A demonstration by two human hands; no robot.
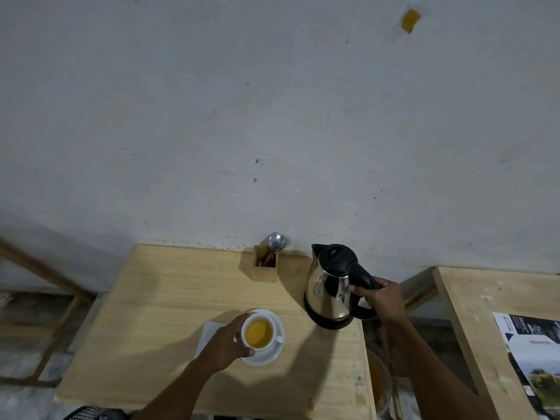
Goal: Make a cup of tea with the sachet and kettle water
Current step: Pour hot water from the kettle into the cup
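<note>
Left hand point(225, 344) cups cup point(258, 332), hiding saucer point(269, 356) edge | right hand point(382, 298) grips kettle point(331, 286) handle

A wooden table point(145, 328) by the wall holds a white saucer point(274, 354) with a cup on it, a white napkin point(209, 331) tucked under the saucer, a shiny kettle point(328, 294), and a small wooden box point(266, 271) of cutlery at the back.

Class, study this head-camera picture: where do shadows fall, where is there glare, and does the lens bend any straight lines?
Head view: shadows of the arms spread across the wooden table beside the cup; bright reflections glint on the steel kettle; the wide-angle lens bows the table edges and wall base; edges look soft.
</note>
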